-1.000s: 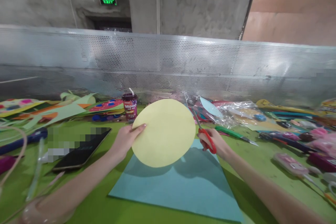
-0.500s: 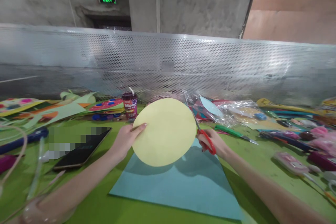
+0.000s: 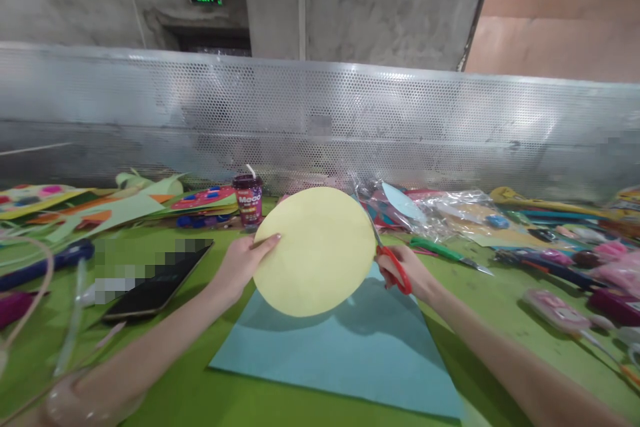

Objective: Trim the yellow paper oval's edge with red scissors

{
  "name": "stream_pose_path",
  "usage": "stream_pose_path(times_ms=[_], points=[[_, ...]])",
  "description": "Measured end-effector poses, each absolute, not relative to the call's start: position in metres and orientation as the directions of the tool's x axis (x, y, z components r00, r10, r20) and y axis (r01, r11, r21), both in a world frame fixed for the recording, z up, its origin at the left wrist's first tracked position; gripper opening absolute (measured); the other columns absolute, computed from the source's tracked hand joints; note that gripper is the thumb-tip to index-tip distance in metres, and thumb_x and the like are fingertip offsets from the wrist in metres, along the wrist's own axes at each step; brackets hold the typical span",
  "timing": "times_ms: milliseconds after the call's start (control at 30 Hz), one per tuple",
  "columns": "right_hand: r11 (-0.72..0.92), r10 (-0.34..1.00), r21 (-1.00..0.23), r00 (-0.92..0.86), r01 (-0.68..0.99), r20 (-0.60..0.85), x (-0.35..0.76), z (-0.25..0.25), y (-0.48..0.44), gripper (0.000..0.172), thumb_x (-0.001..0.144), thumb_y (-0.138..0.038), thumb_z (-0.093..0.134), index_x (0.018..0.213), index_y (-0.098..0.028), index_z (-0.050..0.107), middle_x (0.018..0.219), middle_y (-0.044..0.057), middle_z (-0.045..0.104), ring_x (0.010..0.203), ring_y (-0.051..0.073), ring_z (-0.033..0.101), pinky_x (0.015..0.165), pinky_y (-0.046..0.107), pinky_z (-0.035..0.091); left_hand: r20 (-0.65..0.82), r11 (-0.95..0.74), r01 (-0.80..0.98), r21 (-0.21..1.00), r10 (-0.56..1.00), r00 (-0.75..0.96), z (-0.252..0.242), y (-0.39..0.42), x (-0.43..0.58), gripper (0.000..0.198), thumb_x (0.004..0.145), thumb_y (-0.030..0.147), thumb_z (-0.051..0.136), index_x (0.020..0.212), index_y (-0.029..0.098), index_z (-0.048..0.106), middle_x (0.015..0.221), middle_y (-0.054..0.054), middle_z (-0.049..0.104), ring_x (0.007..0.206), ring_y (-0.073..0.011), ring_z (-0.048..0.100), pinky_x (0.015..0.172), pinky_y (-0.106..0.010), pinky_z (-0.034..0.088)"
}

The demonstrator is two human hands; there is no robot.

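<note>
Across the middle of the frame runs a perforated metal screen (image 3: 400,127), and below it the green table (image 3: 500,307) fills the lower half, with coloured paper shapes piled at its left edge and plastic bags and craft tools strewn at its right. A blue sheet (image 3: 360,360) lies flat at lower centre. Above it, lifted clear of the table and tilted toward the camera, is the yellow paper disc (image 3: 315,250), at the centre of the frame. A dark phone (image 3: 155,283) lies left of centre. The left hand (image 3: 240,265) pinches the disc's left edge, thumb on the near face. The right hand (image 3: 407,270) is closed round the red handles of the scissors (image 3: 395,267), whose blades point upward along the disc's right edge. A small dark cup (image 3: 249,200) with a straw stands just behind the disc, upper left of it.
</note>
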State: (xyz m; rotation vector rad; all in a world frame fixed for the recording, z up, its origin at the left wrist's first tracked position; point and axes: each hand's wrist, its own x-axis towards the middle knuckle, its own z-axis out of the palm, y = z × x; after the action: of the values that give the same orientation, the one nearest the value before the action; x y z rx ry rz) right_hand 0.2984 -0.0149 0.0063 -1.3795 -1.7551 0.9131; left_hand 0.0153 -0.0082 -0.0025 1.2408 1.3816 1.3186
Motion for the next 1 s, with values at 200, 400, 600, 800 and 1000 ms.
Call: stream_pose_path(times_ms=[200, 400, 600, 800, 1000], points=[[0.139, 0.988, -0.851, -0.129, 0.507, 0.085, 0.2973, 0.0071, -0.0151, 0.02, 0.065, -0.024, 0.043, 0.047, -0.016, 0.042, 0.037, -0.004, 0.045, 0.035, 0.009, 0.047, 0.04, 0.02, 0.039, 0.053, -0.039, 0.087, 0.995, 0.985, -0.164, -0.0008, -0.0083, 0.016, 0.038, 0.059, 0.046, 0.063, 0.074, 0.012, 0.064, 0.07, -0.01, 0.07, 0.058, -0.0237, 0.064, 0.048, -0.028, 0.051], [0.125, 0.991, -0.839, -0.109, 0.529, 0.079, 0.2951, 0.0104, -0.0175, 0.022, 0.066, -0.026, 0.043, 0.046, -0.017, 0.04, 0.035, -0.004, 0.044, 0.034, 0.009, 0.046, 0.038, 0.019, 0.038, 0.072, -0.06, 0.083, 0.995, 0.986, -0.153, -0.0041, -0.0064, 0.0146, 0.037, 0.059, 0.046, 0.064, 0.076, 0.013, 0.064, 0.071, -0.01, 0.07, 0.059, -0.0237, 0.065, 0.05, -0.029, 0.051], [0.113, 0.993, -0.84, -0.093, 0.53, 0.075, 0.2952, 0.0072, -0.0144, 0.022, 0.066, -0.028, 0.044, 0.047, -0.017, 0.04, 0.035, -0.005, 0.042, 0.032, 0.007, 0.043, 0.037, 0.019, 0.039, 0.064, -0.047, 0.099, 0.994, 0.982, -0.178, -0.0015, -0.0076, 0.0141, 0.038, 0.059, 0.046, 0.064, 0.074, 0.011, 0.064, 0.071, -0.01, 0.07, 0.057, -0.0225, 0.064, 0.047, -0.027, 0.05], [0.167, 0.986, -0.852, -0.093, 0.496, 0.139, 0.3003, 0.01, -0.0135, 0.026, 0.068, -0.03, 0.044, 0.046, -0.017, 0.039, 0.035, -0.004, 0.042, 0.033, 0.007, 0.041, 0.038, 0.02, 0.039, 0.075, -0.057, 0.119, 0.991, 0.985, -0.153, -0.0034, -0.0063, 0.0133, 0.038, 0.059, 0.046, 0.063, 0.074, 0.011, 0.064, 0.071, -0.011, 0.07, 0.059, -0.0241, 0.065, 0.049, -0.029, 0.051], [0.196, 0.978, -0.848, -0.163, 0.492, 0.131, 0.3002, 0.0151, -0.0169, 0.024, 0.067, -0.027, 0.044, 0.047, -0.017, 0.038, 0.038, -0.004, 0.042, 0.037, 0.007, 0.042, 0.042, 0.02, 0.039, 0.05, -0.037, 0.102, 0.994, 0.99, -0.132, -0.0018, -0.0074, 0.0149, 0.038, 0.059, 0.045, 0.063, 0.076, 0.011, 0.064, 0.073, -0.012, 0.07, 0.059, -0.0245, 0.065, 0.05, -0.03, 0.052]])
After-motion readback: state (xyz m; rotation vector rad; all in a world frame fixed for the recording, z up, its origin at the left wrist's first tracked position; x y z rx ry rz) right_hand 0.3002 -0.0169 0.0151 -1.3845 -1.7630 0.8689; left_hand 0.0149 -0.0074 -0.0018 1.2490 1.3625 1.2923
